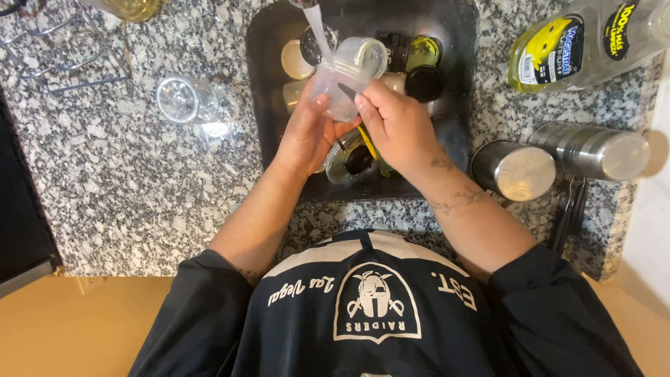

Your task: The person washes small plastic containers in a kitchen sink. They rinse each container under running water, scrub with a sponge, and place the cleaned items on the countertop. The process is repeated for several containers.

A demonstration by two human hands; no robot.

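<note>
Left hand (307,136) and right hand (398,126) both grasping a clear plastic container (345,84) with hinged lid, held over the dark sink (460,42) — water stream (317,28) falling on it, drinking glass (185,99) lying on the granite counter (139,181), two steel tumblers (558,157) at right.

even, fairly bright indoor light from above. soft short shadows lie right of the steel cups (513,171) at the right of the frame. white glare sits on the clear glass (183,99) at upper left. mostly sharp; the stream of water (317,28) at top centre is blurred. wide-angle bending at the edges.
</note>
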